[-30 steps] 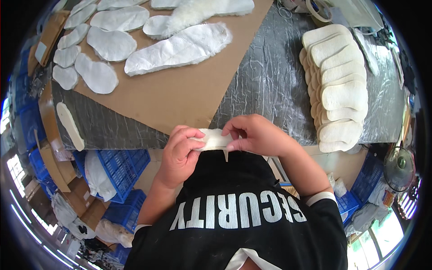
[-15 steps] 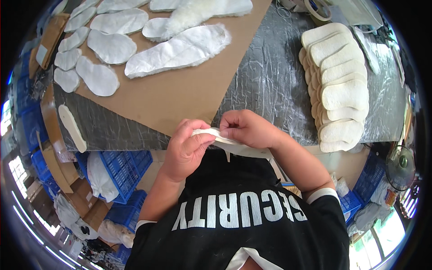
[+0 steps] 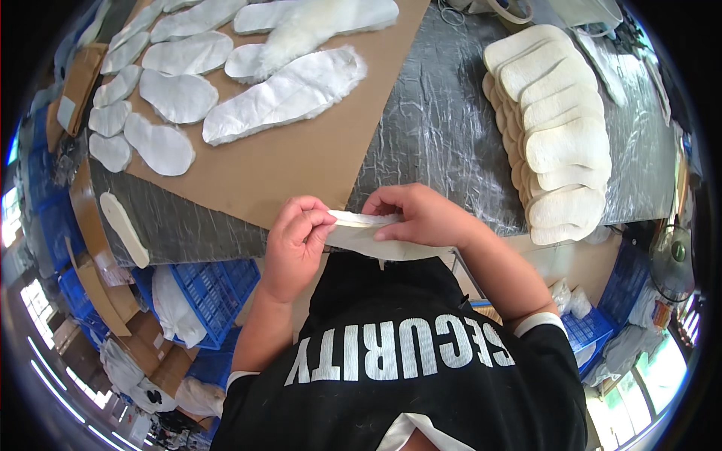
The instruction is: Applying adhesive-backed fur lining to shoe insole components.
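Observation:
At the table's front edge I hold a white insole [image 3: 387, 246] between my two hands, its pale flat face toward me and a soft white layer along its upper edge. My left hand [image 3: 297, 233] pinches the left tip between thumb and fingers. My right hand [image 3: 425, 216] grips the upper edge farther right, thumb on the near face and fingers curled behind. Part of the insole is hidden by the right hand.
White fleece-edged insoles [image 3: 286, 94] lie on a brown cardboard sheet [image 3: 301, 161] at the left. Overlapping cream insoles [image 3: 568, 146] are stacked at the right. A single narrow insole [image 3: 124, 229] rests at the table's left edge. Blue crates [image 3: 214, 297] stand below.
My left hand has slid left to the insole's tip, and the hands are farther apart. More of the insole's upper edge and pale face shows. The view has shifted slightly.

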A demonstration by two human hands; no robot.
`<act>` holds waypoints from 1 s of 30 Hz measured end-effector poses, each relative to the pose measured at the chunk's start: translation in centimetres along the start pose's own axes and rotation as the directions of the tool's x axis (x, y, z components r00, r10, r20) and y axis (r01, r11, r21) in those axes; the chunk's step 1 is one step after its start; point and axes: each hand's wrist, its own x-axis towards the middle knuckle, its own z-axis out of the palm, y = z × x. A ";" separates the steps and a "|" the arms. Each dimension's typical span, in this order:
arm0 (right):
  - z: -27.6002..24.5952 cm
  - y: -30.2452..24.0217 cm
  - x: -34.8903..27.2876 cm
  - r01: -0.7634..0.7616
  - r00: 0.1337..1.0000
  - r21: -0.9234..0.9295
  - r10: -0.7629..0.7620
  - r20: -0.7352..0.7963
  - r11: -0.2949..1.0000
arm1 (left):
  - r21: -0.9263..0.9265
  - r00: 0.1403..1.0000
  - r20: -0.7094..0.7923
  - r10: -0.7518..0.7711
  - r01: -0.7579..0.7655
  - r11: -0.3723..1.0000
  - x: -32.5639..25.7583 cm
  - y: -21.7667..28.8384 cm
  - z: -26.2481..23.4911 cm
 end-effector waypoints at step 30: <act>2.8 0.5 2.3 0.162 0.962 -0.126 -0.186 -0.201 0.979 | 0.288 0.982 0.139 0.125 -0.160 0.944 1.4 0.7 -0.1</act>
